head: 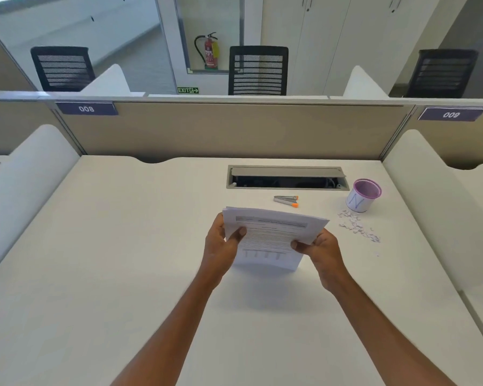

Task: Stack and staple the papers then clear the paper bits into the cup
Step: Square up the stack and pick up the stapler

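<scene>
Papers (271,235) sit pinched upright above the desk (123,246) between our left hand (223,243) and right hand (322,250), being squared; next we reach past our fingertips for the stapler (286,201).

Papers (273,235): print too blurred for me to read; sheet count untellable. Paper bits (357,225): too small to count. My forearms: cut off at bottom edge.

Both bare forearms reach forward, wide apart at the elbows and converging; the left hand (221,243) grips with its thumb lying on top, the right hand (322,250) mirrors it, thumb pointing inward, fingers curled beneath
</scene>
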The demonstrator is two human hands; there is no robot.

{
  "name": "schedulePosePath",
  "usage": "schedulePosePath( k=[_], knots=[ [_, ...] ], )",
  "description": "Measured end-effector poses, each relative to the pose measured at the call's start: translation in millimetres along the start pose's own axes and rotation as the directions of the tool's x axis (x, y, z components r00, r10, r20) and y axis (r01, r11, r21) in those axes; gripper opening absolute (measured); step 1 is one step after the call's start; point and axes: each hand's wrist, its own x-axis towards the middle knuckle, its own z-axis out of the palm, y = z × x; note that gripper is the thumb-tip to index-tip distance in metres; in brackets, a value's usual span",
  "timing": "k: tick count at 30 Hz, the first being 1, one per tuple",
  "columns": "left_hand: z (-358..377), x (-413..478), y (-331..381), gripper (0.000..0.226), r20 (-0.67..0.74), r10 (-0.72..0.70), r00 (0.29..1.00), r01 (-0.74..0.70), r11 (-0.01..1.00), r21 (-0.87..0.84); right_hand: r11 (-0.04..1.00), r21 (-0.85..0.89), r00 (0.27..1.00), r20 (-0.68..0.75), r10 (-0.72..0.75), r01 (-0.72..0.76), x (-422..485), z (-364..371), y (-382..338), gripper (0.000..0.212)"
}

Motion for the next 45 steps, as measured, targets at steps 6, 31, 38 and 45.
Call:
schedulePosePath(
  k=[6, 31, 38, 45],
  knots=[
    [5, 1, 0, 0.04, 0.02, -0.001, 1.0, 0.001, 1.0, 0.002, 1.0, 0.013, 1.0, -0.019, 0.005, -0.005, -1, 11, 3, 0.048],
    [11, -3, -5, 0.034, -0.036, -0.074, 0.997, 0.071, 0.995, -0.07, 0.998, 0.056, 0.996, -0.084, 0.041, -0.037, -4, 22, 16, 0.042],
    [14, -10, -9, 0.032, -0.016, -0.11, 0.994, 0.108, 0.991, -0.075, 0.994, 0.044, 0.992, -0.076, 0.104, -0.101, -8, 21, 34, 0.041],
    [-1, -1, -7, 0.02, -0.064, -0.139, 0.988, 0.121, 0.967, -0.223, 0.998, -0.015, 0.995, 0.082, 0.062, -0.061, -6, 4, 24, 0.036]
  ],
)
